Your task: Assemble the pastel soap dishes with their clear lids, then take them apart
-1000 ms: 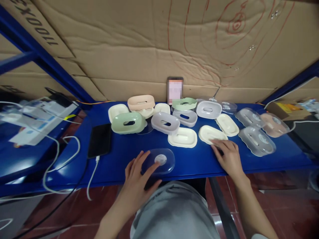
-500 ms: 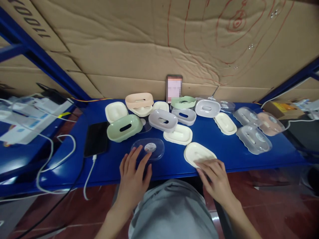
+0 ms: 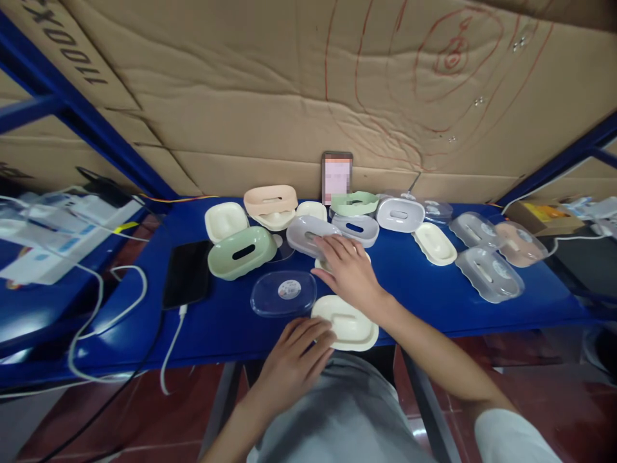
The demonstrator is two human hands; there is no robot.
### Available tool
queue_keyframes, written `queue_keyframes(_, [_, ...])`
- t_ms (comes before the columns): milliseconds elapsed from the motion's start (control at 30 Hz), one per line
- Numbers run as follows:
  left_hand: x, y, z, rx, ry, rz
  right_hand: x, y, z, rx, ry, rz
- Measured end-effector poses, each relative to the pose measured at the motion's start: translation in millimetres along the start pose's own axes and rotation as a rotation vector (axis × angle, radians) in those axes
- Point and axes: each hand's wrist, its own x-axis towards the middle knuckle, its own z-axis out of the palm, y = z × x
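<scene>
My left hand has its fingers over the left edge of a cream oval soap-dish tray at the table's front edge. The thumb side is partly hidden. My right hand reaches across to a grey-lilac slotted soap dish. Its fingertips lie over the dish's right end, with the thumb apart below, and it hides most of another cream tray. A clear oval lid with a round label lies left of the hands. Behind it sits a green slotted dish.
Along the back stand a peach slotted dish, further cream and grey pieces, and a phone against the cardboard. Several clear-lidded dishes are at the right. At the left lie a black device and white cables.
The front cream tray has moved left and nearer to me. My left hand has gone from the clear lid to that tray; my right hand left it and moved to the grey-lilac dish.
</scene>
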Motion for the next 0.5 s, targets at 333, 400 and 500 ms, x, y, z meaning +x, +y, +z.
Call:
queue_keyframes(333, [-17, -7, 9.1, 0.025, 0.173, -0.176, -93, -7, -47, 0.176, 0.105, -0.024])
queue_keyframes(400, [-19, -7, 10.6, 0.026, 0.212, -0.192, -121, -15, -48, 0.180, 0.075, -0.033])
queue_keyframes(500, [-15, -6, 8.2, 0.045, 0.176, -0.146, -139, -23, -38, 0.174, 0.027, -0.066])
